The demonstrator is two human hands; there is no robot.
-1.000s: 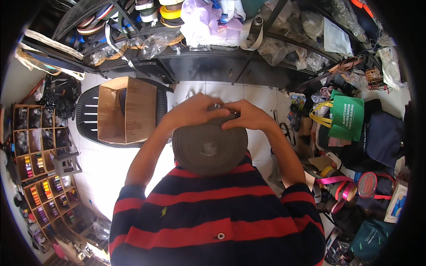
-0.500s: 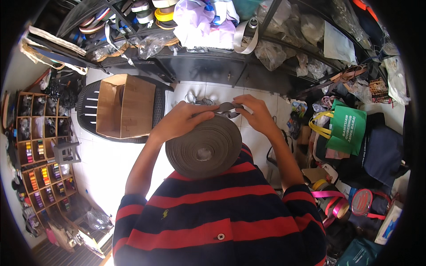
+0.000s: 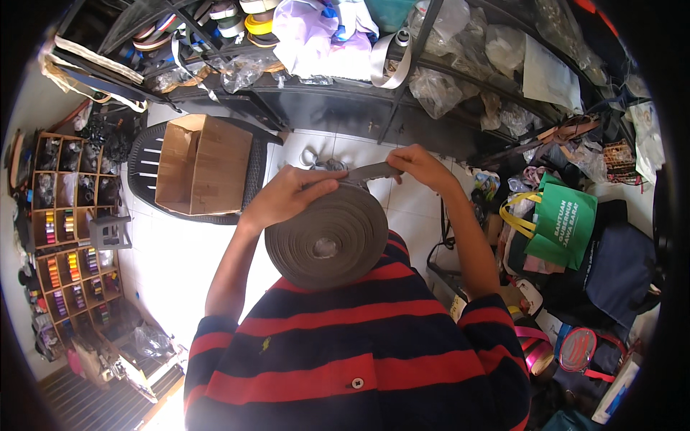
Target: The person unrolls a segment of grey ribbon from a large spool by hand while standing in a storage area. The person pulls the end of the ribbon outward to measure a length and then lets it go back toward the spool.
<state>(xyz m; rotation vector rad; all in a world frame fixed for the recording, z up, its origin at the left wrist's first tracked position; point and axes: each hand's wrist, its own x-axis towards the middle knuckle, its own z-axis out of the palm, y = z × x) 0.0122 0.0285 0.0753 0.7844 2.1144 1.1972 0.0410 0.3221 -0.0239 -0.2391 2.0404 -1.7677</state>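
Observation:
A large roll of dark grey webbing [image 3: 323, 223], wound flat in many layers around a small pale core, is held up in front of my striped shirt. My left hand [image 3: 291, 192] grips its upper left rim, with the fingers along the top edge. A short length of the webbing strap [image 3: 370, 172] comes off the top of the roll. My right hand [image 3: 417, 167] pinches that strap to the right of the roll, so the strap spans the gap between my two hands. The underside of the roll and part of my left fingers are hidden.
An open cardboard box [image 3: 205, 165] stands on a black woven chair [image 3: 147, 169] at the left. Behind are dark shelves [image 3: 323, 108] with rolls of tape and plastic bags. A thread rack [image 3: 75, 237] is far left. Bags, including a green one [image 3: 564, 219], crowd the right.
My right hand has moved right and slightly up, drawing the strap out straighter. The roll and my left hand have shifted slightly left; the view has tilted a little.

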